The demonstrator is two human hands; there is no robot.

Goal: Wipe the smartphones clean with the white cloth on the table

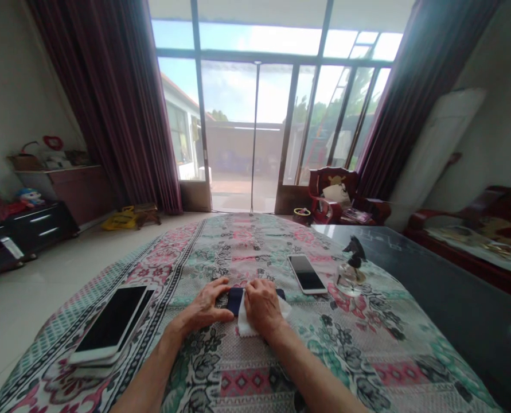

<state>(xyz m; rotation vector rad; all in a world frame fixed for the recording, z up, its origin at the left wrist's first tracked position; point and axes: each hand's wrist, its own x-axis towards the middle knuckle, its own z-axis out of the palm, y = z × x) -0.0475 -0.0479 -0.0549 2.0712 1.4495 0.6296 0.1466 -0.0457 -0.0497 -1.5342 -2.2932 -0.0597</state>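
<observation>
Both hands down on the patterned cloth (246,367) now. The left hand (206,307) lies flat beside a small dark phone (235,298), thumb and fingers bracing its left end, not clenched around it. The right hand (261,307) sits on top of the phone's right part, pressing a white wipe (244,328) against it; the wipe peeks out under the palm, fingers curled loosely over it. So the phone lies between the two hands, mostly covered. A white phone (307,273) rests just to the right, a glass horse (352,265) beyond it, and stacked phones (111,324) well apart at the left
</observation>
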